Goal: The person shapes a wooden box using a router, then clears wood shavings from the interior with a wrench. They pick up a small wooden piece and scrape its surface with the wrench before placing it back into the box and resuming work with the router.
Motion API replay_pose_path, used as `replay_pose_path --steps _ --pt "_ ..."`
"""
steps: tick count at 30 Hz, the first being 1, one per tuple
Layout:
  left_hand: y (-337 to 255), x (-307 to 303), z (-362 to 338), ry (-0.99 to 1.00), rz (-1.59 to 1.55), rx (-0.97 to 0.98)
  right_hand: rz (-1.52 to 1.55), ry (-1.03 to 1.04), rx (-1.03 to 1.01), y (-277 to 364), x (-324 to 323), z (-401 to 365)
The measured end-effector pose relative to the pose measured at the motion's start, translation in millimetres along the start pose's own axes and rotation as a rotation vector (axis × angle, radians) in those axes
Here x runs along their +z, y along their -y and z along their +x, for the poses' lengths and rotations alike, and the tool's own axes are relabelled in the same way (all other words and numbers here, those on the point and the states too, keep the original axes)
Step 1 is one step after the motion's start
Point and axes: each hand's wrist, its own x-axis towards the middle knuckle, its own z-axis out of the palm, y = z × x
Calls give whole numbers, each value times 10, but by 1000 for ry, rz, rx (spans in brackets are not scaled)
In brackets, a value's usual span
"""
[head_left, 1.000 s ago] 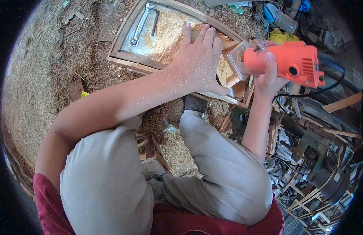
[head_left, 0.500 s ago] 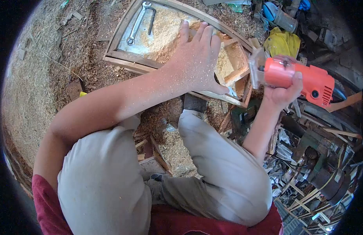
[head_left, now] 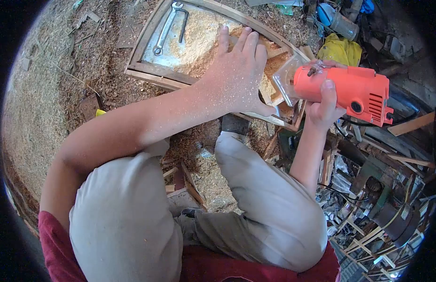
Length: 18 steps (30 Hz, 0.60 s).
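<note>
My right hand [head_left: 324, 101] is wrapped round the body of an orange trim router [head_left: 342, 91]. A clear plastic base [head_left: 285, 81] at the router's left end sits over the right part of a wooden-sided tray [head_left: 154, 77]. My left hand [head_left: 239, 66] lies over that tray with its fingers spread, dusted with sawdust, and what is under the palm is hidden. Beyond its fingers is a heap of sawdust [head_left: 197, 37]. A combination wrench [head_left: 167, 29] and a dark hex key [head_left: 183, 27] rest at the tray's left end.
Sawdust and shavings [head_left: 63, 61] cover the ground on the left. A yellow cloth or bag [head_left: 339, 50] lies behind the router. Wood offcuts [head_left: 413, 123] and other clutter fill the right side. My knees [head_left: 274, 188] are bent below the tray.
My right hand has brought the router leftward, so its clear base now overlaps the tray's right part. The router has also turned slightly. My left hand stays nearly where it was.
</note>
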Motion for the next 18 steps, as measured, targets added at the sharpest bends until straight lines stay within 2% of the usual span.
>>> replay_pose_path --steps 13,18 --pt "6 0 -10 12 9 0 1 3 50 9 97 -28" --pt "2 0 4 19 1 0 -11 10 9 -32 73 8"
